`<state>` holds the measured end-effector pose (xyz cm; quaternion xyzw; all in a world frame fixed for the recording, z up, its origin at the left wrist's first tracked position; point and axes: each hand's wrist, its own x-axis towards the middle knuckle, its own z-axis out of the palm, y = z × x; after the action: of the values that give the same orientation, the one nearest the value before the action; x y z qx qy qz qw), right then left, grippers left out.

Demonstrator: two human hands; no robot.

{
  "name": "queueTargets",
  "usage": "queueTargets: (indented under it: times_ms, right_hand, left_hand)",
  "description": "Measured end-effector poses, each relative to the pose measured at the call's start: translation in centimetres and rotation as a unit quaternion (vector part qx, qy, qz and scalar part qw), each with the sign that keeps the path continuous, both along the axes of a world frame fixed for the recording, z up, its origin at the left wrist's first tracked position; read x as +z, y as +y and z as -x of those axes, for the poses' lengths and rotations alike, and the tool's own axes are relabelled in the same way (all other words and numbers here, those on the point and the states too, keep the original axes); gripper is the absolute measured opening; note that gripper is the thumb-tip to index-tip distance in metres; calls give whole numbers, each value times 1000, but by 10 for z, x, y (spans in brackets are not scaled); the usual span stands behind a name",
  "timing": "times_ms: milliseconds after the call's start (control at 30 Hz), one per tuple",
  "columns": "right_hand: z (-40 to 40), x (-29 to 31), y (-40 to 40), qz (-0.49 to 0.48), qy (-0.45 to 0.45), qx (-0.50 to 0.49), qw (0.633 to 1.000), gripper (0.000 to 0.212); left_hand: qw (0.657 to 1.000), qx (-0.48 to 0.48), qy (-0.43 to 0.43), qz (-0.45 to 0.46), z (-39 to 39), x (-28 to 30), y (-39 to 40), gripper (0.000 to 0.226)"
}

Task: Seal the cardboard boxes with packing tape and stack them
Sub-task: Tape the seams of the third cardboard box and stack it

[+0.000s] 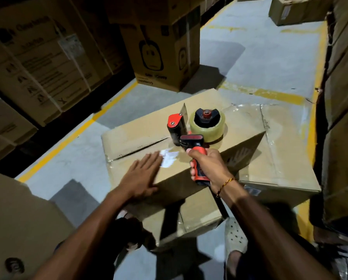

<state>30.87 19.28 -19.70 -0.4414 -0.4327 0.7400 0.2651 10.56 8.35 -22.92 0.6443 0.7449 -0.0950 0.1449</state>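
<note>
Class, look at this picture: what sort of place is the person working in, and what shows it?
Probably a warehouse: stacked printed cartons, a concrete floor with yellow lane lines, and a tape dispenser in the right hand over a cardboard box.

We are in a warehouse. Printed cartons [47,63] stand stacked high around us, and yellow lines [72,134] mark bays on the grey concrete floor [260,63].

Single head-worn wide-angle view, facing forward and down, close over cardboard box [185,142], forearms entering from bottom edge
</note>
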Motion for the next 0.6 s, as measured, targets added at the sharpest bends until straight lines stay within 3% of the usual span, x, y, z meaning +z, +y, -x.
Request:
queueTargets:
  times_ms: [133, 233, 400, 533, 600]
  right_hand:
    - [-26, 6, 9, -104, -52, -25, 993, 15]
    - [-49, 3, 20, -224, -148, -56, 962, 13]
    - [-88, -1, 37, -343, -299, -94, 885, 22]
    - [-100, -8, 41, -341, -300, -92, 886, 20]
    - [-99, -10, 40, -335, -307, -80, 887, 18]
  left_hand:
    - [998, 29, 50, 13, 60, 15, -30, 111]
    - [991, 76, 104, 46, 68, 21, -34, 111]
    - [977, 209, 10, 48, 26, 26, -1, 84]
    - [959, 275, -62, -25, -41, 21, 14, 75]
    - [968, 239, -66, -44, -84, 14, 16, 79]
